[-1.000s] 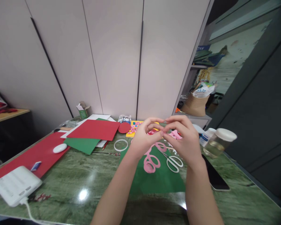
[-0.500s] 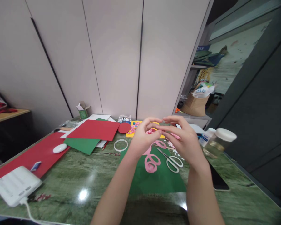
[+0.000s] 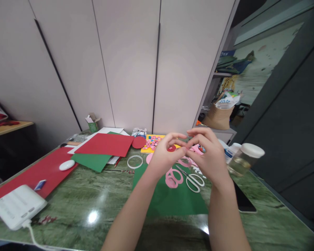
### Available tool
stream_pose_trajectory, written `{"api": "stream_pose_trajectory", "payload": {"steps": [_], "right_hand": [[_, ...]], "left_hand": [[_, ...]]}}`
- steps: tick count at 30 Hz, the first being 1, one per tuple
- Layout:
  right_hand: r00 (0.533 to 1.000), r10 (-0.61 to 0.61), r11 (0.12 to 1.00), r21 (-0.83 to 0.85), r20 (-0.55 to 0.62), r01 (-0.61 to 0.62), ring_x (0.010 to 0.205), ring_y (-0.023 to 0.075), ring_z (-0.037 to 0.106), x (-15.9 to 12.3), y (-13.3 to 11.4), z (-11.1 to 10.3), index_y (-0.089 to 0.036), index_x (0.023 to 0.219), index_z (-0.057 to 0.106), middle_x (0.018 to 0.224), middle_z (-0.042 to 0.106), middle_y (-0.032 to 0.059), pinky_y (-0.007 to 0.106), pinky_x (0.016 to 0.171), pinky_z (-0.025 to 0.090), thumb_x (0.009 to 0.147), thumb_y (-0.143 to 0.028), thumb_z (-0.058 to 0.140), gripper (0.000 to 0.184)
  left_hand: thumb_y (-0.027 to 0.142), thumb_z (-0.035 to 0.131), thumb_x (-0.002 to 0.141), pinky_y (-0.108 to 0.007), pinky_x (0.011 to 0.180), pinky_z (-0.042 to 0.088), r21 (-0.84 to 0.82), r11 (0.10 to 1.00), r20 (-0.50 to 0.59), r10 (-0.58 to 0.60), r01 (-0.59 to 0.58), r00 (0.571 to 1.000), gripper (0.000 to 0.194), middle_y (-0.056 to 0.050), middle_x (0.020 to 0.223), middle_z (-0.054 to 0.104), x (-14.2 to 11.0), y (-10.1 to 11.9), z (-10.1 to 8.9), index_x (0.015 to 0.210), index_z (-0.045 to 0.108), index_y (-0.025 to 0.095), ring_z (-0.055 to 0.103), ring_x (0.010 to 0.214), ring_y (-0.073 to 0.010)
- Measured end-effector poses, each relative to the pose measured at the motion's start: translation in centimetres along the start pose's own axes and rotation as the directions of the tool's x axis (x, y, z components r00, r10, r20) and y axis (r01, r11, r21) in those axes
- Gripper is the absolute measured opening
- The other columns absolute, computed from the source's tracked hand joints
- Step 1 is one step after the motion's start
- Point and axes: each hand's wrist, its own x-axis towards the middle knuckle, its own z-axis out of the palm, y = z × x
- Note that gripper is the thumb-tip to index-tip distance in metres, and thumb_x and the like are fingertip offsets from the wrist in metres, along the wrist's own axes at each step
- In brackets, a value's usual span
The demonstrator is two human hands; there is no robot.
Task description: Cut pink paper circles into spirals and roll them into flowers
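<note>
1. Pink cut-out (image 3: 171, 183): thin, looped, with rounded openings; we see it below the left hand's (image 3: 163, 158) fingers.
2. Left and right hand (image 3: 209, 158): fingers curled, tips meeting; we cannot tell whether either grips anything.
3. Below the right hand: white-handled scissors (image 3: 189, 176) on green sheet (image 3: 176, 205).

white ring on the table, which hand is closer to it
Left. The left hand is raised to the right of the white ring; the right hand is farther right, beyond the left hand.
</note>
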Motion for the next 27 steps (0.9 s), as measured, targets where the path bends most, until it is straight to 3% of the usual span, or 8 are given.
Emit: {"api": "stream_pose_trajectory", "payload": {"steps": [5, 14, 24, 27], "right_hand": [[1.0, 0.012, 1.0, -0.007, 0.011, -0.012, 0.095, 0.0195, 0.056, 0.04, -0.08, 0.03, -0.019, 0.069, 0.053, 0.1, 0.057, 0.0046, 0.036, 0.082, 0.046, 0.07, -0.005, 0.067, 0.02], [0.999, -0.029, 0.999, 0.016, 0.028, 0.028, 0.097, 0.0188, 0.057, 0.0, 0.13, -0.65, -0.024, 0.084, 0.066, 0.101, 0.057, 0.0046, 0.036, 0.084, 0.047, 0.078, -0.018, 0.067, 0.009], [0.976, -0.052, 0.997, 0.066, 0.212, 0.038, 0.105, 0.0188, 0.053, -0.07, 0.14, -0.48, -0.028, 0.107, 0.063, 0.113, 0.053, 0.006, 0.039, 0.087, 0.047, 0.089, -0.015, 0.051, 0.025], [0.979, -0.056, 0.997, 0.072, 0.195, 0.042, 0.102, 0.0186, 0.054, -0.09, 0.19, -0.05, -0.027, 0.108, 0.062, 0.115, 0.052, 0.0063, 0.039, 0.084, 0.048, 0.089, -0.015, 0.05, 0.025]], "left_hand": [[0.015, 0.063, 0.074, -0.021, 0.064, 0.047, 0.009, 1.0, -0.014, -0.012, 0.012, 1.0, 0.027, -0.003, 0.084, 0.063, 0.13, 0.05, 0.08, 0.099, 0.056, 0.018, 0.061, 0.078, -0.0123], [0.019, 0.062, 0.076, -0.025, 0.067, 0.051, -0.031, 0.999, -0.05, 0.009, -0.01, 0.999, 0.026, -0.003, 0.084, 0.063, 0.11, -0.21, -0.49, 0.101, 0.055, 0.019, 0.063, 0.079, -0.0147], [0.015, 0.061, 0.075, -0.02, 0.063, 0.049, -0.063, 0.998, -0.049, 0.018, -0.021, 0.999, 0.024, -0.002, 0.085, 0.063, 0.34, -0.21, -0.49, 0.099, 0.055, 0.019, 0.061, 0.076, -0.0111], [0.015, 0.062, 0.074, -0.019, 0.062, 0.047, -0.064, 0.998, -0.075, 0.014, -0.019, 0.997, 0.024, -0.002, 0.083, 0.062, 0.42, -0.06, -0.49, 0.097, 0.056, 0.018, 0.059, 0.077, -0.0106]]}}
